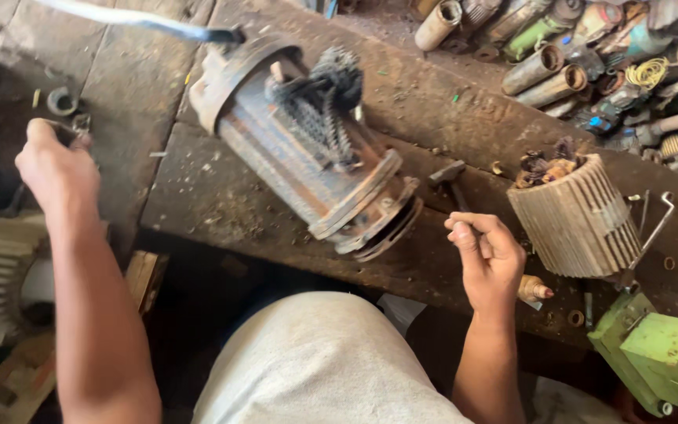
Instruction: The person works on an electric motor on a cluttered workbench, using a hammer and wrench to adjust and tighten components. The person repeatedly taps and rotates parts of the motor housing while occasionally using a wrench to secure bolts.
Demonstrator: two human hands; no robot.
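Hammer (450, 179) handle in closed right hand (490, 259) grip, head beside rusty motor housing (308, 149) on desk (221, 196), left hand (55, 169) closed on small metal part (80, 124), finned stator (578, 216) right.

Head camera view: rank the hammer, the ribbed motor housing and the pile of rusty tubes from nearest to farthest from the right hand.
From the right hand:
1. Hammer, held in its fingers.
2. Ribbed motor housing, just to its right.
3. Pile of rusty tubes, far bench corner.

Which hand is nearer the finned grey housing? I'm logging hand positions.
Right. The right hand is just left of the finned grey housing, holding a hammer; the left hand is far across the bench.
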